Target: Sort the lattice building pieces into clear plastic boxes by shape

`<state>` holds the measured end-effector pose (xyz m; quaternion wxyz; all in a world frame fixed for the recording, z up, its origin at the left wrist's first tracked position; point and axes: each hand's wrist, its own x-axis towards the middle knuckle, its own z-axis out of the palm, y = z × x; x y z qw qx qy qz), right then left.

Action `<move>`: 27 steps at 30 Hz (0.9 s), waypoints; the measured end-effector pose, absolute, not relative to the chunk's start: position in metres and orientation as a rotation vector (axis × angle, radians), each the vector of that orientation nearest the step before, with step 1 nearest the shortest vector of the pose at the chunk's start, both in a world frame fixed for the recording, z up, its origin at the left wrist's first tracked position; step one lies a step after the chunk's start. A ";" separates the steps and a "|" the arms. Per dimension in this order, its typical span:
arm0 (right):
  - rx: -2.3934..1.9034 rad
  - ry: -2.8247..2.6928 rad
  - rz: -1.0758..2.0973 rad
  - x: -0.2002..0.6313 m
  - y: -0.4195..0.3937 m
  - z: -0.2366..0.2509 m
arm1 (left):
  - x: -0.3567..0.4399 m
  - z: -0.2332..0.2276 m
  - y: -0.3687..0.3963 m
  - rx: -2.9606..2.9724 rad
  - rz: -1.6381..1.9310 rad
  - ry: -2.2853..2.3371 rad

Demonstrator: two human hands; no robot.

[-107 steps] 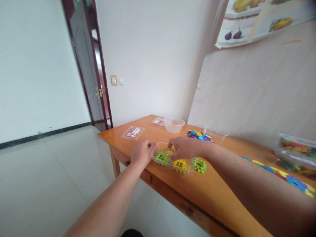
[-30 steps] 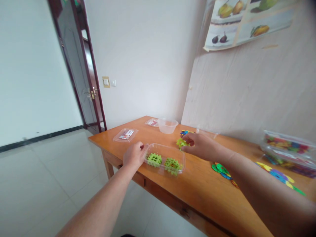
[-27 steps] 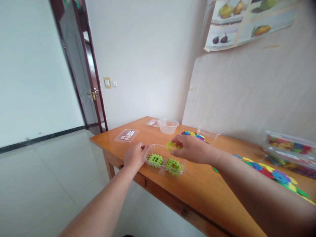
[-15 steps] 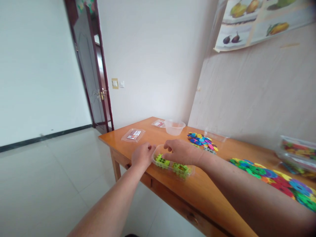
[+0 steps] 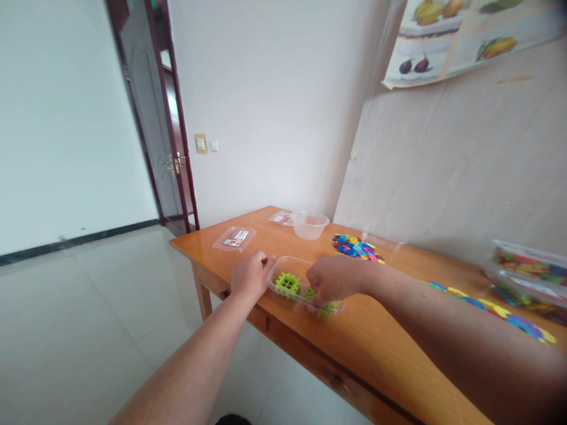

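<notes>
A clear plastic container stands near the table's front edge. My left hand is closed on its left rim. Inside, on the left, lies a lime-green lattice-shaped plastic block. My right hand reaches down into the right part of the container, its fingers curled closed around another green plastic block. That block is partly covered by the hand, and the fingertips are blurred.
On the wooden table lie a clear labelled lid and another lid beside a translucent bowl. Colourful plastic discs form a pile behind my right hand. Filled clear boxes stand at the right.
My right hand has gone from hovering open over the container down to the right-hand green block, and its fingers have closed. My left hand stays at the rim. The view has shifted slightly.
</notes>
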<state>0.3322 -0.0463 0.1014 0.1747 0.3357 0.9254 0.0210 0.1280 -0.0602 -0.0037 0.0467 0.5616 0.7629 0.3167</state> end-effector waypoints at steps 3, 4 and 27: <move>0.954 2.619 0.080 0.331 -0.048 0.103 | 0.128 -0.004 -0.060 1.706 0.960 2.327; 0.959 2.626 0.087 0.332 -0.048 0.104 | 0.128 -0.004 -0.060 1.705 0.961 2.327; 1.074 2.754 0.070 0.302 -0.043 0.091 | 0.131 0.000 -0.063 1.682 0.955 2.348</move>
